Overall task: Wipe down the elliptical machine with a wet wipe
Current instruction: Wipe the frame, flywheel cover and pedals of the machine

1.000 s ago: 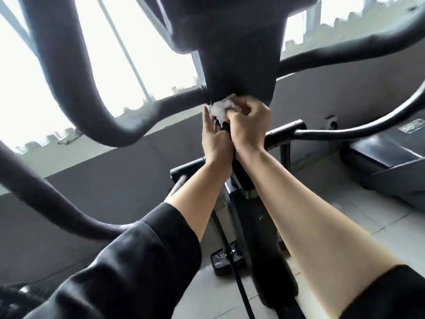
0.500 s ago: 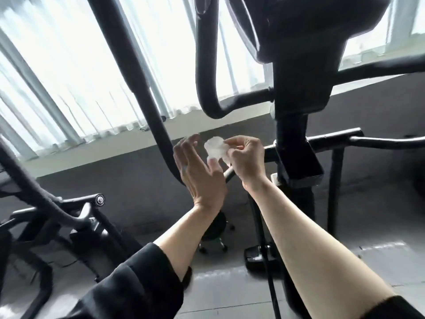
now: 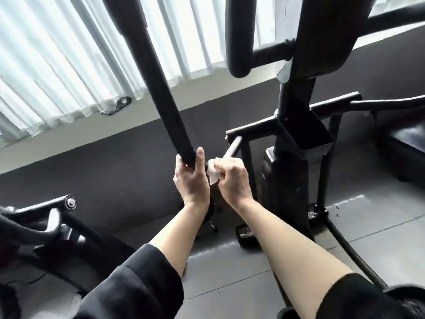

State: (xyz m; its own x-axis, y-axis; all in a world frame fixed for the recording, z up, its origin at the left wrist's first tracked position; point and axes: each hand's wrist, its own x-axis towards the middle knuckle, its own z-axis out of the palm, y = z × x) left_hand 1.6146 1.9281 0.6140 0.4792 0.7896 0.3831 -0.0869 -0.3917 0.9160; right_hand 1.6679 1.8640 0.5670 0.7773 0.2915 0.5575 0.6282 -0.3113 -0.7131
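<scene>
Left of the padded handlebar (image 3: 158, 88) I see open room toward the curtains (image 3: 57, 54); right of it, the centre post (image 3: 296, 125) and crossbar (image 3: 250, 130) crowd me.

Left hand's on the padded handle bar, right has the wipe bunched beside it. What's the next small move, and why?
Probably wrap the wet wipe around the bare metal rod and slide it up. The right hand pinches the wipe at the rod's lower end, while the left hand grips the foam handle bar, steadying it.
</scene>
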